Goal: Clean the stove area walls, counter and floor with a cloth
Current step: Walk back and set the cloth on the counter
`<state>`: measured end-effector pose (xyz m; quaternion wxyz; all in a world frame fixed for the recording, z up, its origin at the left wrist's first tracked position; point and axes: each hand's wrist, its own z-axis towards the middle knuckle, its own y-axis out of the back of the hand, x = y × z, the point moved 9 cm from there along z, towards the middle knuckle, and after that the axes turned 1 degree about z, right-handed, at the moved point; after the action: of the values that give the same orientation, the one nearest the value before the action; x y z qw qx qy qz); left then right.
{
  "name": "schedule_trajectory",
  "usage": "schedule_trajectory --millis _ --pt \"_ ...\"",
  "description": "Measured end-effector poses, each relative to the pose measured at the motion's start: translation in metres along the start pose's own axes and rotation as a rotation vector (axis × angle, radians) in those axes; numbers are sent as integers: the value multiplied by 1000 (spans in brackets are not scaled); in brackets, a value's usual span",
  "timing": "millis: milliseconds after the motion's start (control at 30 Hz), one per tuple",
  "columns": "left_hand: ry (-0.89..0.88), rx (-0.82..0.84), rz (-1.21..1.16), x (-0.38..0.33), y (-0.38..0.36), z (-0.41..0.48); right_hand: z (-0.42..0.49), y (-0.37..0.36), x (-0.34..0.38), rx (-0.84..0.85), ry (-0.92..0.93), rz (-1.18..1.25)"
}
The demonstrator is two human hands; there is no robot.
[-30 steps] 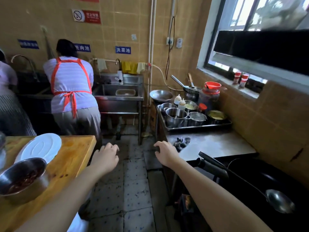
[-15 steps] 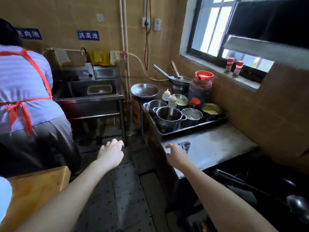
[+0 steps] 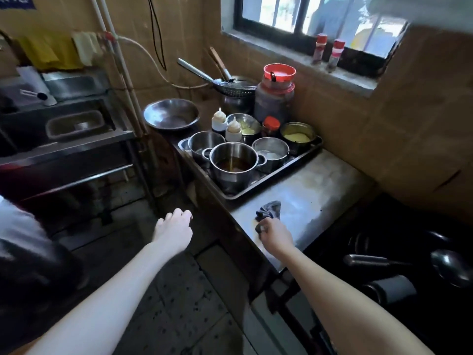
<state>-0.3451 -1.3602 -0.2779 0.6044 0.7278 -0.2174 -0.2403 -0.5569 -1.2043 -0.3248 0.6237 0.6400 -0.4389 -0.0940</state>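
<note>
Steel counter (image 3: 320, 185) is running along the tiled wall (image 3: 396, 124) under a window, with a dark stove well lying at its near right end. Right arm is reaching forward, slightly bent at the elbow, wrist over the counter's front edge. Right hand (image 3: 275, 233) is turned palm down, fingers curled and pinching the near end of the cloth (image 3: 270, 211). Cloth is grey and crumpled, lying on the counter close to its front edge, just in front of the tray (image 3: 276, 180) and not touching it. Left arm is stretching out over the floor (image 3: 179, 290), beside the counter and well apart from it. Left hand (image 3: 174, 229) is hanging palm down with fingers loosely curled, holding nothing and touching nothing. Tray is sitting on the far half of the counter, carrying steel pots and two squeeze bottles. Steel bowl (image 3: 171, 114) is resting beyond the tray at the counter's far left corner. Jar (image 3: 275, 98) with a red lid is standing against the wall behind the tray. Ladle (image 3: 450, 267) is lying in the stove well at right. Sink (image 3: 74, 124) is standing at far left, across the floor.
</note>
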Motion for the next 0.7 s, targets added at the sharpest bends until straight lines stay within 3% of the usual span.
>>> schedule_trajectory --millis 200,300,467,700 --pt "-14 64 4 -7 -29 25 42 -1 -12 -18 -69 69" --pt "-41 64 29 -10 -43 38 62 -10 -12 -16 -65 -3" --pt "-64 66 16 -12 -59 50 80 -30 -30 49 -213 -84" --pt "-45 51 13 11 -68 52 88 -35 -31 -17 -126 7"
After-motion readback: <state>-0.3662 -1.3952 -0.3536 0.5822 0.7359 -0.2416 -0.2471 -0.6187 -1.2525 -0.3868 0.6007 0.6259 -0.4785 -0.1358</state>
